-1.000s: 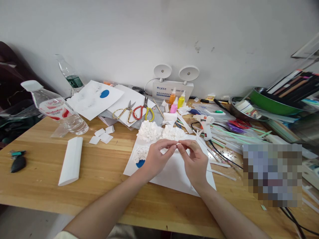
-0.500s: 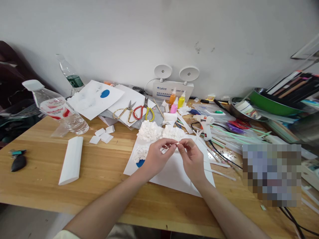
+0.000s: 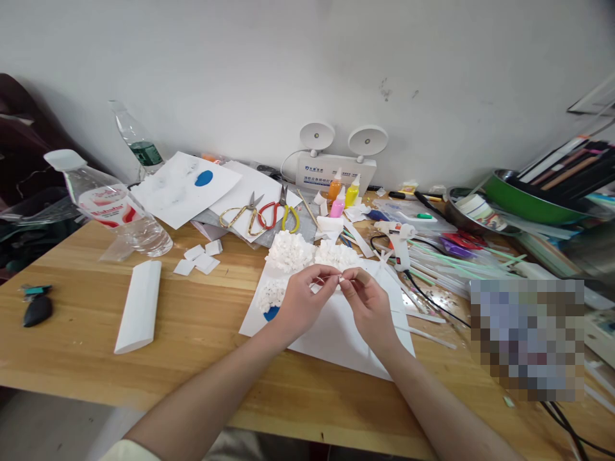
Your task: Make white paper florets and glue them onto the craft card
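Observation:
My left hand [image 3: 307, 298] and my right hand [image 3: 368, 304] meet above a white sheet [image 3: 331, 336], fingertips pinched together. Between them is a small white piece [image 3: 340, 278], too small to make out clearly; both hands grip it. Clusters of crumpled white pieces lie behind and left of my hands: one at the back left [image 3: 288, 251], one at the back right [image 3: 336, 254], and a smaller one [image 3: 272, 294] beside a blue patch [image 3: 271, 314] at the sheet's left edge.
Scissors [image 3: 243, 214], pliers [image 3: 278, 211], small paint bottles [image 3: 337, 202] and a white glue gun [image 3: 398, 243] lie behind the sheet. Paper squares [image 3: 204, 259], a white folded block [image 3: 139, 307] and a water bottle [image 3: 118, 208] are at the left. Plastic strips and a green bowl [image 3: 528, 198] are right.
The view has shifted very slightly. My hands stay pinched together in nearly the same place, with the fingertips slightly moved around the small white piece.

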A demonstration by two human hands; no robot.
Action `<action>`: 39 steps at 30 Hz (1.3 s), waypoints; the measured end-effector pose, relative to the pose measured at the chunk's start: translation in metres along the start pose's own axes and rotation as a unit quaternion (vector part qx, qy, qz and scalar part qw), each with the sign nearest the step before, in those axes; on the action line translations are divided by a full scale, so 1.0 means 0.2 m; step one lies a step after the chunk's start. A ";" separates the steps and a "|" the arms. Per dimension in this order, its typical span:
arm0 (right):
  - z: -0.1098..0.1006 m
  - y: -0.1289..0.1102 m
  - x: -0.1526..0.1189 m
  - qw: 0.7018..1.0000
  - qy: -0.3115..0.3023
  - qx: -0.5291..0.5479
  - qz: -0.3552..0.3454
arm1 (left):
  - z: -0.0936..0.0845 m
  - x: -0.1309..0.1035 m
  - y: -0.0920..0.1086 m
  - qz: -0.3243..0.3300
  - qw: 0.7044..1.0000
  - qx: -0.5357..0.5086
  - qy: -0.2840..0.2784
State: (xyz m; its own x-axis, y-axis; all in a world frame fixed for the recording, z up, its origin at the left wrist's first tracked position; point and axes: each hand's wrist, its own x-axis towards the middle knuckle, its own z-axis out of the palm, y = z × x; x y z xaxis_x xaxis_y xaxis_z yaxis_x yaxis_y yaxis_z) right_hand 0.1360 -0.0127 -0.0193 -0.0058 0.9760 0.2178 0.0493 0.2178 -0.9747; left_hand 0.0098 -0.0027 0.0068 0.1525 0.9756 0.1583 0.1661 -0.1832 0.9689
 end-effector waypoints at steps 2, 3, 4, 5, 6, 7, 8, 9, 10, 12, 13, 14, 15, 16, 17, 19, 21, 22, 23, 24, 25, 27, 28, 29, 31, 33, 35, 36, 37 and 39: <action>0.00 0.00 0.00 1.000 0.010 -0.003 -0.002 | 0.00 0.00 0.00 0.001 1.000 -0.003 -0.001; 0.00 -0.01 0.00 1.000 0.016 -0.006 -0.004 | 0.00 0.00 0.00 0.000 1.000 -0.004 -0.002; 0.00 -0.01 0.00 1.000 0.022 -0.010 -0.007 | 0.00 -0.01 0.00 0.000 1.000 -0.007 -0.002; 0.00 -0.01 -0.01 0.999 0.028 -0.014 -0.010 | 0.00 -0.01 0.00 -0.001 1.000 -0.009 -0.002; 0.00 -0.01 -0.01 0.999 0.034 -0.018 -0.014 | 0.00 -0.01 0.01 0.000 1.000 -0.012 -0.002; 0.00 -0.01 -0.01 0.999 0.040 -0.023 -0.018 | 0.00 -0.01 0.01 0.001 1.000 -0.015 -0.001; 0.00 -0.02 -0.01 0.998 0.047 -0.029 -0.023 | 0.00 -0.01 0.01 0.002 1.000 -0.019 0.000; 0.00 -0.02 -0.01 0.998 0.053 -0.034 -0.027 | 0.00 -0.01 0.01 0.002 1.000 -0.021 0.001; 0.00 -0.02 -0.01 0.997 0.058 -0.041 -0.033 | 0.01 -0.01 0.01 0.002 1.000 -0.024 0.002; 0.00 -0.02 -0.01 0.996 0.067 -0.050 -0.042 | 0.01 -0.01 0.01 0.000 1.000 -0.027 0.005; 0.00 -0.02 -0.01 0.995 0.071 -0.052 -0.045 | 0.01 -0.02 0.01 0.001 1.000 -0.029 0.005; 0.00 -0.02 -0.01 0.995 0.075 -0.052 -0.048 | 0.01 -0.02 0.01 0.003 1.000 -0.030 0.005; 0.00 -0.01 -0.02 0.994 0.079 -0.052 -0.050 | 0.01 -0.02 0.01 0.006 0.999 -0.032 0.004; 0.00 -0.01 -0.02 0.994 0.084 -0.050 -0.051 | 0.01 -0.02 0.00 0.010 0.999 -0.033 0.003; 0.00 -0.01 -0.02 0.994 0.089 -0.047 -0.052 | 0.01 -0.02 0.00 0.013 0.999 -0.034 0.002; 0.01 -0.01 -0.02 0.993 0.097 -0.038 -0.047 | 0.01 -0.02 0.00 0.017 0.999 -0.036 0.000; 0.01 -0.01 -0.03 0.994 0.100 -0.025 -0.036 | 0.01 -0.02 -0.01 0.017 0.999 -0.037 -0.004; 0.01 -0.01 -0.03 0.994 0.101 -0.018 -0.029 | 0.01 -0.02 -0.01 0.018 0.999 -0.038 -0.005; 0.02 -0.01 -0.03 0.994 0.102 -0.011 -0.022 | 0.01 -0.02 -0.01 0.018 0.999 -0.040 -0.006; 0.02 -0.01 -0.03 0.994 0.104 -0.004 -0.017 | 0.01 -0.02 -0.01 0.019 0.999 -0.042 -0.007; 0.02 -0.01 -0.03 0.994 0.107 0.003 -0.012 | 0.01 -0.02 -0.01 0.020 0.999 -0.042 -0.008; 0.02 -0.01 -0.02 0.993 0.115 0.015 -0.005 | 0.01 -0.02 -0.01 0.024 0.999 -0.043 -0.011; 0.02 0.00 -0.02 0.993 0.119 0.017 -0.003 | 0.01 -0.02 -0.01 0.027 0.999 -0.043 -0.011; 0.02 0.00 -0.02 0.992 0.123 0.015 -0.004 | 0.01 -0.02 -0.01 0.030 0.999 -0.042 -0.010; 0.02 0.00 -0.03 0.991 0.132 0.000 -0.023 | 0.01 -0.02 -0.01 0.036 0.999 -0.039 -0.006; 0.02 0.00 -0.04 0.987 0.147 -0.027 -0.065 | 0.01 -0.02 -0.01 0.043 0.998 -0.035 -0.005; 0.02 0.00 -0.05 0.978 0.166 -0.068 -0.107 | 0.02 -0.02 -0.01 0.051 0.998 -0.030 -0.007; 0.03 0.00 -0.05 0.973 0.174 -0.090 -0.122 | 0.02 -0.03 -0.01 0.053 0.998 -0.027 -0.007; 0.03 0.00 -0.05 0.968 0.180 -0.110 -0.134 | 0.02 -0.03 -0.02 0.054 0.998 -0.023 -0.006; 0.03 0.00 -0.05 0.962 0.186 -0.133 -0.149 | 0.02 -0.03 -0.02 0.055 0.998 -0.018 -0.006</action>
State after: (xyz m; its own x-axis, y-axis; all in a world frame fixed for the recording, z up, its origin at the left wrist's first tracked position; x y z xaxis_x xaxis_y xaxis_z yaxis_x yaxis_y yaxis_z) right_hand 0.1310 -0.0222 -0.0223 0.2957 0.7907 0.5360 0.3543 0.4303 -0.8303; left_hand 0.0127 -0.0076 0.0022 0.1793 0.9484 0.2615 0.1129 -0.2839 0.9522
